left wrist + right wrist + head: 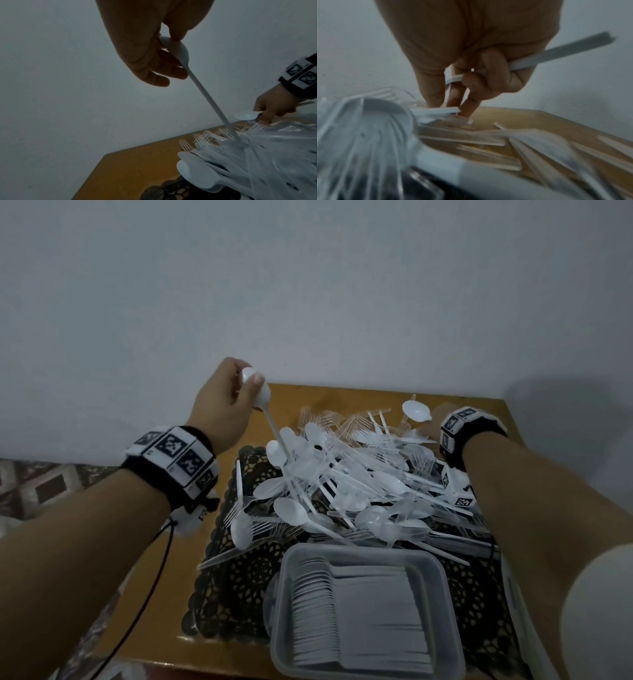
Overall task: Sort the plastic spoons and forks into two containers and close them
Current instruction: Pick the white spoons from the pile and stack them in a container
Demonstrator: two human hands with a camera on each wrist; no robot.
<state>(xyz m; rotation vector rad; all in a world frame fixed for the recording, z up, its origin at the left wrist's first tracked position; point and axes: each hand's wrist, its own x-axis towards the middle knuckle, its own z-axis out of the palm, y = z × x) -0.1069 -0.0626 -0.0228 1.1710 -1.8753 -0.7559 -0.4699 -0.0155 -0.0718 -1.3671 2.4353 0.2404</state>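
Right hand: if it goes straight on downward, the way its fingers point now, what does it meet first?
Probably the loose cutlery: the right hand, already gripping a white spoon, has its fingertips right at a white handle on the pile's far edge, with the table below. Depth is unclear.

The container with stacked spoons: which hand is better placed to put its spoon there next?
Probably the left hand: it pinches one white spoon by the bowl, raised almost clear of the pile. The right hand is low in the pile's far side, farther from the container.
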